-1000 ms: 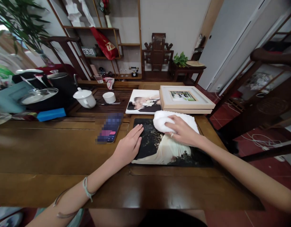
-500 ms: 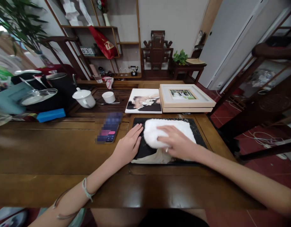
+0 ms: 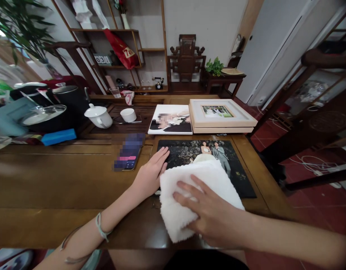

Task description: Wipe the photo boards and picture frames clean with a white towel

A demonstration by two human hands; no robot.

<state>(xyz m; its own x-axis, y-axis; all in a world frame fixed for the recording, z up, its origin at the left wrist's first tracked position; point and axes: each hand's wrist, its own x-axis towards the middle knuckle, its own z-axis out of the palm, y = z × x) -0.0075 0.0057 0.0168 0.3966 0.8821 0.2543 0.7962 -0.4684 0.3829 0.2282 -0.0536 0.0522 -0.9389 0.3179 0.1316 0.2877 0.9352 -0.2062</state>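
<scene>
Polished wooden table [image 3: 63, 180] spans the room, a dark photo print [image 3: 187, 153] at near right. White cloth [image 3: 175, 198] overlaps its near edge beneath the right hand [image 3: 209, 212], fingers spread; the left hand [image 3: 149, 170] lies flat, fingers together, at its left edge. Far left: glass-lidded black pot [image 3: 45, 115], lidded white cup [image 3: 98, 118], contents hidden, and small white bowl [image 3: 128, 115].

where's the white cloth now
The white cloth is under the right hand, right of centre in the head view, partly covering the dark photo print.
</scene>
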